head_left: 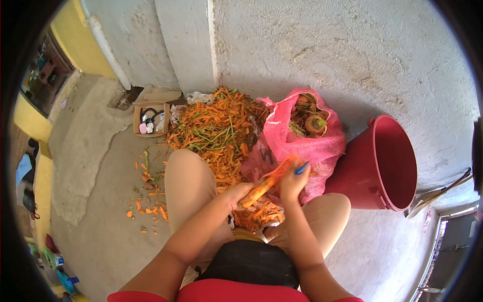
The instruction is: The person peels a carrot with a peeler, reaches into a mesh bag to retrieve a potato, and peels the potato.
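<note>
My left hand (242, 195) is closed around the near end of a carrot (259, 191), which points up and to the right between my knees. In my right hand (293, 184) is a blue-handled tool (302, 168), probably a peeler or knife; its blade is hidden and blurred. That hand is over the carrot's far end, where orange streaks smear with motion. Beneath both hands lie carrot peelings (257, 215). Just beyond them stands a pink mesh sack (322, 146) holding several carrots (315, 124) with cut tops.
A large heap of peelings and green stems (211, 126) lies against the wall (322, 50). A red bucket (352, 173) leans at the right. Left of the heap sits a cardboard box (151, 120) with small items. Carrot scraps (151, 209) are scattered on the concrete floor (110, 201).
</note>
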### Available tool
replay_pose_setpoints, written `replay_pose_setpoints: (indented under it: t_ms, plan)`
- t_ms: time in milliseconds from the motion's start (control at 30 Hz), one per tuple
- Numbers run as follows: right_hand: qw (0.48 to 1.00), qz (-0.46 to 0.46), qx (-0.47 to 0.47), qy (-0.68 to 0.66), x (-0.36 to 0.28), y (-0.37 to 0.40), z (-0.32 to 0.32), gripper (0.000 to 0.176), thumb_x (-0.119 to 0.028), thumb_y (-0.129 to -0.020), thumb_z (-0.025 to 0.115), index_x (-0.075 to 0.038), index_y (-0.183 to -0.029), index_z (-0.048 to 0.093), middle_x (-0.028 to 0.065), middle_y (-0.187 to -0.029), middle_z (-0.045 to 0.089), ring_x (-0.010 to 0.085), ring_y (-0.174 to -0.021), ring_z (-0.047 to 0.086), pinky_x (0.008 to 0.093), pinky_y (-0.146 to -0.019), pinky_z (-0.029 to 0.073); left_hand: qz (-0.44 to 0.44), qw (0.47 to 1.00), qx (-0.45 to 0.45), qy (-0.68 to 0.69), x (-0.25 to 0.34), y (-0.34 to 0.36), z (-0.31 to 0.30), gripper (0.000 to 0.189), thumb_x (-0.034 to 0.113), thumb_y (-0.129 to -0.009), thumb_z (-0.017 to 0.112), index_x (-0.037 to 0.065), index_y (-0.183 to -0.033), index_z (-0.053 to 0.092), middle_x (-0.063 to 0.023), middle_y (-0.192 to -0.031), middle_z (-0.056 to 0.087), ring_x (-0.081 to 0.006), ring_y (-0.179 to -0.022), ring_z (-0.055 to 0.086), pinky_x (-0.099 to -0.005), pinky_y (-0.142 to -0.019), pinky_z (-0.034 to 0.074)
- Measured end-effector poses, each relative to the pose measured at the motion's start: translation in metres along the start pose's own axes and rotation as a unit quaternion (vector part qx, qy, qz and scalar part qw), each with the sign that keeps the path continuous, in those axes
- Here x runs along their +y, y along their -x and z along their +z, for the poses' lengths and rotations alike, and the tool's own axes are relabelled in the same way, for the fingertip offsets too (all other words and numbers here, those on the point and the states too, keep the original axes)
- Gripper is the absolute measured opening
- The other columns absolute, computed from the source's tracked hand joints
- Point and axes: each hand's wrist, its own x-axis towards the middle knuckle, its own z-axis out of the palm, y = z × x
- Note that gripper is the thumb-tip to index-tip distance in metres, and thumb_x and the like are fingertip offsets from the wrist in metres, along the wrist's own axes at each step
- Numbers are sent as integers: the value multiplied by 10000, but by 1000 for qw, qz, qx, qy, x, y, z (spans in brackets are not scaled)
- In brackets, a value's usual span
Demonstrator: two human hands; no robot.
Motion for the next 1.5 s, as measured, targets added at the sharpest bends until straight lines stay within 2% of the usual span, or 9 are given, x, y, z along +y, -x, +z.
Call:
replay_pose_setpoints:
  t_ms: [133, 200, 300, 367, 633, 833, 967, 1133, 1500]
  plan:
    - [987, 1, 157, 26, 26, -47, -18, 139, -107, -807, 488, 14, -854, 438, 110, -699, 470, 197, -614, 435, 298, -581, 374, 9, 998, -53, -28, -1, 7, 8, 395, 358, -880, 297, 100, -1146, 431, 2, -657, 464, -92, -521, 455, -229, -379, 367]
    - [984, -36, 176, -1, 25, -48, -22, 132, -102, -812, 482, 14, -855, 438, 100, -704, 470, 187, -626, 438, 296, -585, 373, 17, 996, 72, -46, 1, 8, 14, 401, 374, -879, 290, 69, -1085, 449, -8, -620, 429, -90, -516, 435, -211, -367, 342]
    - [994, -103, 43, 11, 3, -5, -6, 129, -93, -816, 473, 15, -882, 443, 94, -712, 484, 171, -637, 448, 285, -594, 380, 45, 992, 117, -14, -2, 2, 14, 394, 374, -880, 293, 59, -1048, 461, -15, -611, 418, -95, -513, 419, -204, -362, 329]
    - [998, 12, -37, -50, -26, 22, 0, 153, -103, -821, 469, 17, -916, 470, 78, -809, 495, 150, -733, 470, 257, -682, 387, 37, 996, 77, 34, -5, 1, 10, 388, 372, -880, 295, 63, -1046, 461, -17, -615, 422, -99, -522, 422, -204, -360, 326]
    - [977, 60, 200, 43, 50, -52, -26, 166, -127, -817, 486, 30, -859, 453, 117, -693, 506, 205, -606, 460, 329, -582, 386, 1, 998, 16, -60, -3, 4, 5, 454, 406, -879, 273, 59, -1127, 427, -5, -632, 426, -92, -561, 423, -200, -392, 332]
    - [996, 30, 74, -35, 8, -22, -14, 129, -96, -821, 471, 19, -878, 471, 38, -679, 450, 128, -603, 415, 278, -570, 376, 71, 952, 282, -93, 1, 6, 24, 416, 436, -868, 285, 75, -891, 492, -13, -659, 456, -96, -572, 460, -223, -396, 362]
    - [999, 0, -45, -6, -17, 14, -2, 132, -94, -822, 469, 12, -900, 460, 71, -753, 484, 143, -686, 446, 252, -661, 376, 31, 987, 130, -86, -4, 0, 0, 403, 431, -871, 277, 82, -823, 473, -22, -648, 471, -110, -530, 466, -226, -360, 352]
    - [992, 4, 116, 45, 38, -33, -7, 158, -98, -812, 481, 34, -895, 454, 147, -732, 504, 224, -636, 475, 327, -603, 389, -10, 992, 57, -116, -1, 9, 2, 402, 429, -870, 281, 73, -841, 465, -26, -652, 474, -117, -524, 471, -230, -365, 360]
    - [994, 31, 0, -107, 16, -2, -2, 136, -97, -827, 464, 18, -897, 452, 30, -694, 443, 118, -619, 411, 251, -592, 366, 150, 970, 184, -51, 1, -2, -3, 370, 420, -865, 320, 80, -914, 459, -33, -665, 482, -138, -550, 507, -261, -426, 419]
